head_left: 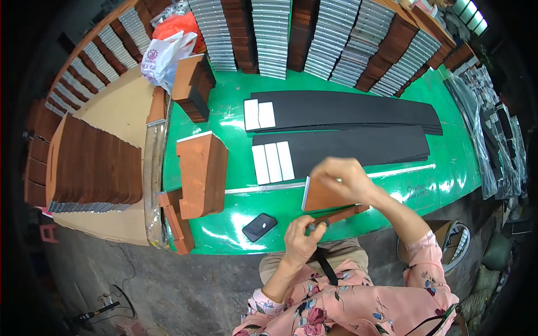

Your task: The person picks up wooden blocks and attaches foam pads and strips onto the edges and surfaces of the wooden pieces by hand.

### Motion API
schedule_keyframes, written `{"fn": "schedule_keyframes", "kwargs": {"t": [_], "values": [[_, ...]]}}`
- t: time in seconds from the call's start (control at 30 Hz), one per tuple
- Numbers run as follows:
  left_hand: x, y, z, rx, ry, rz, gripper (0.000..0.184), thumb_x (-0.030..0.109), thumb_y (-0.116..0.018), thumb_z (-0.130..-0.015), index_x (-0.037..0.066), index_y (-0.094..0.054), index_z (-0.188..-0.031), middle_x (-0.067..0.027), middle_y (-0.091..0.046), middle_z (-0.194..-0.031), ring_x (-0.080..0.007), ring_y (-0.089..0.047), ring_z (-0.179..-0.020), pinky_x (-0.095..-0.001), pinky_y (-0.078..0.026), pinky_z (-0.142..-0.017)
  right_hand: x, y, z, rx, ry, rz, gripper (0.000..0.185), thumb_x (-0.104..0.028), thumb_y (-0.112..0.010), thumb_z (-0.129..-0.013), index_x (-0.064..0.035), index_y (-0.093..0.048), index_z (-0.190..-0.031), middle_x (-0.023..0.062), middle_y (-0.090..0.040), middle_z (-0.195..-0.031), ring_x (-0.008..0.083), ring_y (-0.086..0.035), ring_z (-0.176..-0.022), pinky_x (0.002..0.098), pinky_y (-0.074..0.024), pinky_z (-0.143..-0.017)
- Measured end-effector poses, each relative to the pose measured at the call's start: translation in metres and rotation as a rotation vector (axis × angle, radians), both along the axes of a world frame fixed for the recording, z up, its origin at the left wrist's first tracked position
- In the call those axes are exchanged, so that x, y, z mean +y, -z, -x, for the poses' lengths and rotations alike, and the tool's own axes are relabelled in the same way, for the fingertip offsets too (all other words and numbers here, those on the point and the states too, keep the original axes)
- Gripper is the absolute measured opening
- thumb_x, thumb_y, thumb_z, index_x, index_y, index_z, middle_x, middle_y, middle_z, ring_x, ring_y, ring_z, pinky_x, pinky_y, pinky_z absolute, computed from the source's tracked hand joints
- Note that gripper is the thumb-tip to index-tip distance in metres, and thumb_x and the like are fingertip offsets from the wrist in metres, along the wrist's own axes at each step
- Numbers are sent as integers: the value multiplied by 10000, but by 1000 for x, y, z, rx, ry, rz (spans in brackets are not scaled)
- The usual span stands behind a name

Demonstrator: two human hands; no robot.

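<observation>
Landmark: the green tabletop [227, 101]. One brown board [319, 200] with a white left edge lies near the middle of its near edge, directly below the right hand [344, 176] and just right of and beyond the left hand [301, 238]. One brown strip [343, 215] lies between this board and the near edge.

Left hand: fingers curled, grasping a small dark object [319, 224] at the near edge. Right hand: fingers bent, blurred; whether it grips or touches anything cannot be told.

Count. Black sheet stacks: two, across the tabletop's middle; the far stack [347, 109] bears two white pieces [251, 115], the near stack [353, 151] three white strips [273, 162]. Black handheld device [259, 227]: one, toward the near edge, left of the left hand. Upright brown stacks [204, 173]: two, on the tabletop's left part. Brown pieces [184, 238] at its near-left corner overlap; no firm count.
</observation>
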State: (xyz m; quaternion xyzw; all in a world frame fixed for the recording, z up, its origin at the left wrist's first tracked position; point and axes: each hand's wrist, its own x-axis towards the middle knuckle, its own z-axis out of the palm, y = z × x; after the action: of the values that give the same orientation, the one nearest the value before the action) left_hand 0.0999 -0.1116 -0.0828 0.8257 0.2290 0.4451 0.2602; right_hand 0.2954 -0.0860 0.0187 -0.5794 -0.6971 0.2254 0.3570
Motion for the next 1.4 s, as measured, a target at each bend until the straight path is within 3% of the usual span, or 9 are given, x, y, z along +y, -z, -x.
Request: {"fn": "schedule_keyframes", "kwargs": {"t": [0.3, 0.53, 0.73, 0.8, 0.87, 0.93, 1.03, 1.27, 1.4], "values": [[6, 9, 4, -26, 91, 104, 444, -18, -692, -676, 137, -586, -1079, -76, -537, -951, -250, -576, -822, -353, -453, -649, 203, 58, -39, -397, 207, -56, 177, -130, -695, -756, -22, -609, -866, 138, -636, -829, 342, -624, -782, 427, -501, -689], [8, 9, 6, -29, 131, 173, 495, -10, -696, -683, 142, -551, -1131, -78, -545, -961, -253, -584, -832, -349, -451, -651, 235, 83, -45, -618, 90, -42, 176, -98, -693, -721, 8, -596, -824, 141, -603, -783, 311, -624, -797, 398, -531, -653], [9, 9, 5, -35, 145, 184, 497, -6, -697, -682, 143, -551, -1133, -82, -550, -961, -264, -586, -824, -353, -455, -641, 227, 94, -33, -894, 63, -362, 38, -27, -575, -715, -9, -569, -748, 117, -593, -712, 264, -622, -717, 356, -541, -592], [10, 9, 6, -39, 147, 177, 504, -20, -692, -657, 125, -537, -1114, -96, -555, -956, -274, -582, -805, -365, -458, -634, 230, 87, -35, -824, 117, -343, 62, -66, -576, -755, -4, -582, -751, 129, -615, -707, 261, -637, -731, 359, -531, -578], [10, 8, 4, -47, 152, 176, 511, -35, -688, -632, 108, -523, -1094, -110, -560, -950, -285, -578, -787, -377, -461, -627, 233, 71, -37, -607, 358, 51, 117, -97, -552, -810, 3, -598, -770, 149, -641, -704, 255, -652, -738, 368, -525, -589], [11, 6, 3, -54, 144, 174, 501, -47, -674, -643, 105, -520, -1094, -111, -562, -935, -285, -578, -777, -379, -461, -621, 229, 67, -52, 231, 443, 220, 183, -107, -465, -876, 21, -593, -850, 150, -652, -760, 204, -670, -770, 334, -537, -643], [10, 8, 1, -72, 120, 199, 395, -29, -692, -668, 85, -591, -1032, -103, -574, -905, -277, -587, -795, -361, -468, -629, 191, 55, -61, 766, 424, 313, 241, -190, -427, -960, 28, -500, -1034, 164, -620, -993, 187, -652, -807, 259, -550, -692], [15, 4, 10, -65, -10, 222, 397, -63, -667, -707, 58, -576, -1074, -129, -595, -940, -306, -587, -815, -379, -483, -691, 9, -6, -60, 813, 296, 461, 264, -173, -539, -930, 9, -560, -1121, 83, -600, -980, 141, -607, -835, 281, -534, -741], [9, -5, 12, 58, -59, 231, 385, -73, -643, -744, 10, -541, -1106, -154, -574, -1042, -346, -544, -975, -424, -444, -847, -87, 15, -63, 489, 334, 424, 220, -83, -625, -860, 7, -625, -1061, 54, -612, -1011, 150, -595, -869, 278, -500, -755]]}}
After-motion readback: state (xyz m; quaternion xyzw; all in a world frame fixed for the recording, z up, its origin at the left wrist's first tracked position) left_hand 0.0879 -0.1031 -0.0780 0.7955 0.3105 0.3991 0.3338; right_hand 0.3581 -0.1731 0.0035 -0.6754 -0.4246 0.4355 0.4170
